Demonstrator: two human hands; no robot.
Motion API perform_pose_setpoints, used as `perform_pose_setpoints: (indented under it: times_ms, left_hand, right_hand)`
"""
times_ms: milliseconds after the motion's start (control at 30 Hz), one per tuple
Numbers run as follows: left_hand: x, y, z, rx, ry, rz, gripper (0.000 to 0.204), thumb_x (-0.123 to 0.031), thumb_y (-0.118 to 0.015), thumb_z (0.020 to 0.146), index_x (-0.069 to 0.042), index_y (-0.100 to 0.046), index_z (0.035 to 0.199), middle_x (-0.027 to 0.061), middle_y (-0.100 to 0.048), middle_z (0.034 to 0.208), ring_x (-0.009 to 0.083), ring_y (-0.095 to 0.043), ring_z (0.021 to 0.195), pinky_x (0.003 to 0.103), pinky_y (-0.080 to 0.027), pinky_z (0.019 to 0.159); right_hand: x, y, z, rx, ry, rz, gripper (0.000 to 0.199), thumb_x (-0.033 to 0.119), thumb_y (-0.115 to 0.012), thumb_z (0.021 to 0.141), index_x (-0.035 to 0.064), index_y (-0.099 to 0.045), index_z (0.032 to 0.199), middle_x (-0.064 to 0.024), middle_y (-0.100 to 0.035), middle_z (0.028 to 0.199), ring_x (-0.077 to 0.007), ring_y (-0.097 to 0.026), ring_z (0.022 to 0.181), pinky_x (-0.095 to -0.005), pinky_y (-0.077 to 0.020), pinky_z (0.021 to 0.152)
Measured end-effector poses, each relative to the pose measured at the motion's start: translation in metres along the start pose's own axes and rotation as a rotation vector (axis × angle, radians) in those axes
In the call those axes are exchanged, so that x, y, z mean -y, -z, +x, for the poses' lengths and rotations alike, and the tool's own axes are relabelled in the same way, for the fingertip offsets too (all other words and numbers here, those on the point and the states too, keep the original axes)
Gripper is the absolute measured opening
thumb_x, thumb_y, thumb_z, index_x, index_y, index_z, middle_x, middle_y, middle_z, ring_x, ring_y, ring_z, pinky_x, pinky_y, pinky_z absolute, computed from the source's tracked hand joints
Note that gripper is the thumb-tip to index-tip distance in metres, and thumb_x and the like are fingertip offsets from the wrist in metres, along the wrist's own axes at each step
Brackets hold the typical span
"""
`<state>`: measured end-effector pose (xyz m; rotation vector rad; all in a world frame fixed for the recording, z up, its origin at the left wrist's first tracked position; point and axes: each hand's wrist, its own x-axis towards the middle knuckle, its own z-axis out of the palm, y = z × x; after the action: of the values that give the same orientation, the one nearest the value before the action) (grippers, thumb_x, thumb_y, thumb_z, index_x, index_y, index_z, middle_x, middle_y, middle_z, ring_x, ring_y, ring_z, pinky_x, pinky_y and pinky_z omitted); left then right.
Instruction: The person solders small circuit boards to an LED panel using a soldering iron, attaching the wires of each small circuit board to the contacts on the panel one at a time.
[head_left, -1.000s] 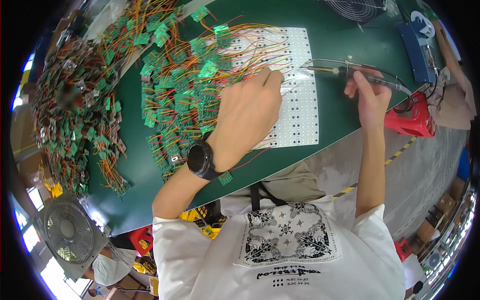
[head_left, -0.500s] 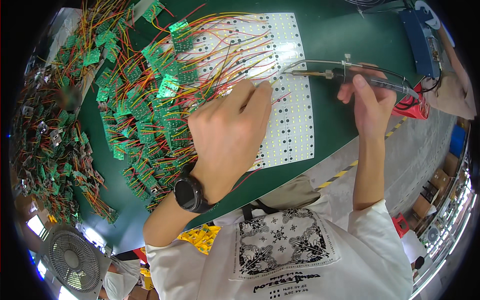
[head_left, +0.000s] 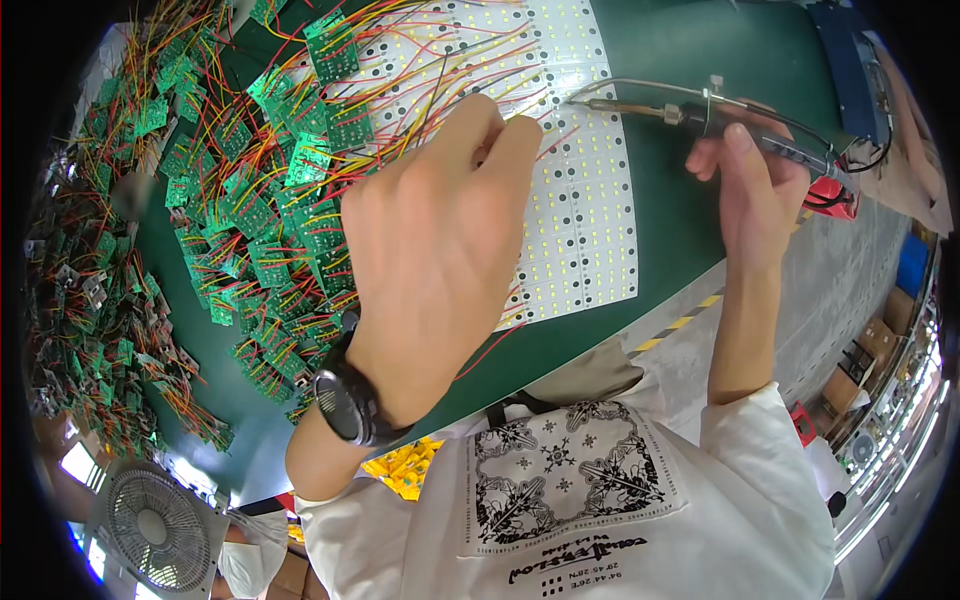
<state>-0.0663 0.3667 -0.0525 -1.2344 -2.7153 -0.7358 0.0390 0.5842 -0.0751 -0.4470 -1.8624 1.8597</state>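
A white LED panel (head_left: pixel 590 235), dotted with small yellow LEDs and dark round holes, lies on the green table. My left hand (head_left: pixel 435 230), with a black watch on its wrist, is closed over the panel's middle. Its fingertips are pinched beside a thin red wire (head_left: pixel 558 143); their exact grip is partly hidden. My right hand (head_left: pixel 755 180) grips a soldering iron (head_left: pixel 740 138) with a curved metal feed tube (head_left: pixel 640 88). The iron's tip points left onto the panel, just beyond my left fingertips. Red and yellow wires run from the panel to green circuit boards (head_left: pixel 310 158).
More wired circuit boards (head_left: pixel 95 330) pile up along the far left. A blue box-shaped device (head_left: pixel 850 75) stands at the back right, near a red object (head_left: pixel 832 198). A grey fan (head_left: pixel 155 525) sits lower left, and yellow pieces (head_left: pixel 405 468) lie below the table edge.
The whole view has shifted a little. Both hands and the iron's tip have moved slightly farther across the panel, away from me. The soldering iron stays in my right hand.
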Motion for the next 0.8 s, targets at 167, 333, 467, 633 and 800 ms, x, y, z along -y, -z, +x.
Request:
perform_pose_setpoints:
  times_ms: [167, 333, 467, 633, 800]
  left_hand:
    - [0.003, -0.007, -0.001, -0.061, 0.006, -0.079, 0.007, -0.005, -0.067, 0.075, -0.006, -0.066, 0.082, 0.0034, -0.057, 0.070, 0.0197, -0.054, 0.051, 0.030, -0.041, 0.045]
    - [0.007, -0.013, -0.004, -0.108, -0.023, -0.155, 0.012, -0.005, -0.060, 0.072, -0.007, -0.063, 0.084, 0.0015, -0.054, 0.071, 0.0190, -0.055, 0.048, 0.030, -0.042, 0.041]
    - [0.007, -0.014, -0.004, -0.119, -0.039, -0.157, 0.015, -0.005, -0.061, 0.071, -0.006, -0.064, 0.085, 0.0012, -0.054, 0.071, 0.0181, -0.055, 0.047, 0.030, -0.041, 0.041]
    - [0.009, -0.015, -0.005, -0.118, -0.050, -0.173, 0.014, -0.004, -0.061, 0.071, -0.005, -0.063, 0.084, 0.0020, -0.054, 0.072, 0.0183, -0.055, 0.046, 0.030, -0.042, 0.041]
    - [0.008, -0.015, -0.005, -0.125, -0.043, -0.183, 0.011, -0.003, -0.060, 0.070, -0.004, -0.062, 0.081, 0.0027, -0.054, 0.072, 0.0191, -0.054, 0.046, 0.030, -0.042, 0.041]
  right_hand:
    - [0.000, -0.001, -0.002, 0.008, -0.010, -0.023, 0.025, 0.006, -0.061, 0.085, -0.0093, -0.056, 0.104, -0.0163, -0.063, 0.075, -0.0199, -0.061, 0.060, -0.0270, -0.0471, 0.054]
    - [0.001, -0.002, -0.004, 0.007, -0.026, -0.028, 0.025, 0.006, -0.061, 0.085, -0.0091, -0.056, 0.104, -0.0156, -0.063, 0.075, -0.0202, -0.062, 0.060, -0.0274, -0.0475, 0.054]
    - [0.000, 0.000, -0.003, 0.020, -0.016, -0.022, 0.024, 0.006, -0.061, 0.085, -0.0089, -0.056, 0.103, -0.0152, -0.063, 0.076, -0.0203, -0.062, 0.059, -0.0278, -0.0479, 0.053]
    - [-0.001, 0.000, -0.003, 0.012, -0.014, -0.019, 0.024, 0.005, -0.062, 0.085, -0.0088, -0.056, 0.103, -0.0144, -0.063, 0.078, -0.0213, -0.062, 0.060, -0.0288, -0.0484, 0.052]
    - [-0.002, 0.002, -0.003, 0.022, -0.008, -0.028, 0.024, 0.005, -0.062, 0.084, -0.0088, -0.056, 0.103, -0.0145, -0.063, 0.078, -0.0218, -0.062, 0.059, -0.0290, -0.0485, 0.051]
